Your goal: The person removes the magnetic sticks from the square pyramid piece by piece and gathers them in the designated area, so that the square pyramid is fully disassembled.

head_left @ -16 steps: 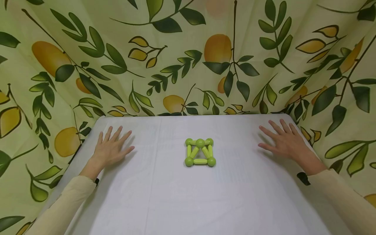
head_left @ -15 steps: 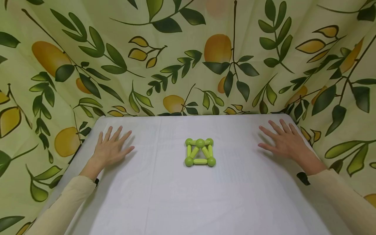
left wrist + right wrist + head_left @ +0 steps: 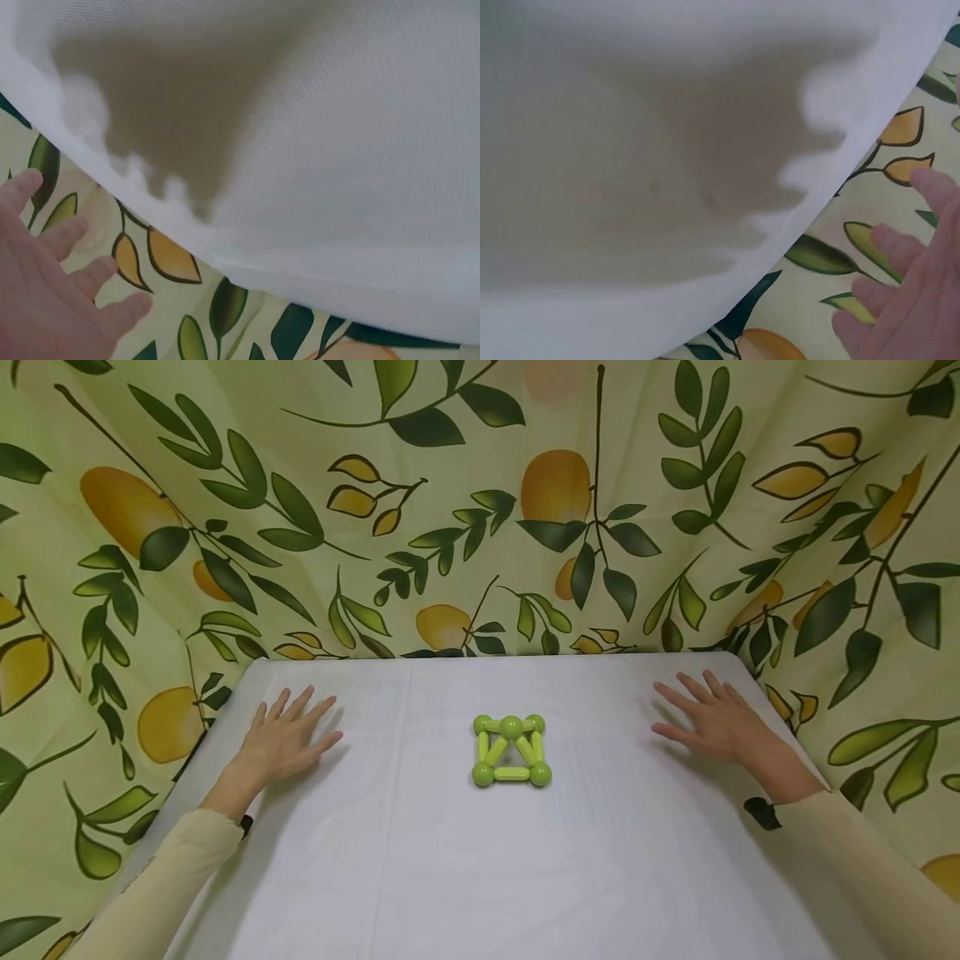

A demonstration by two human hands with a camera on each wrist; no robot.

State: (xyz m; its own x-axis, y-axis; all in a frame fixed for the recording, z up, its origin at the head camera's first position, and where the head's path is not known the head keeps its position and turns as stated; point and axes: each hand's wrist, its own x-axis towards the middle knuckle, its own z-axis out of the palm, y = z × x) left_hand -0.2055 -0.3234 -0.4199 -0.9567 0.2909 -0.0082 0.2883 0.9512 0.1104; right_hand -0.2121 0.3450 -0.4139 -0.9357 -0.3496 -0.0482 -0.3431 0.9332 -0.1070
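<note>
A light green frame of balls and rods (image 3: pixel 512 773) lies on the white-covered table (image 3: pixel 465 877), near the middle of the head view. It forms a square with a ball at each corner, and two slanting rods meet at one more ball. To its left is my left hand (image 3: pixel 279 745), fingers spread and holding nothing. My right hand (image 3: pixel 723 727) is off to the right of the frame, also spread and holding nothing. Both wrist views show spread fingers and each hand's shadow on the white cloth, with the green frame out of sight there.
A curtain (image 3: pixel 480 468) printed with leaves and orange fruit hangs behind the table and down both sides. The table's far edge (image 3: pixel 495 657) runs close to it. A small black object (image 3: pixel 762 813) sits at the right wrist.
My right hand has shifted slightly to the left, its fingers a little lower. The left hand's fingers have moved only slightly. The green frame has stayed in place.
</note>
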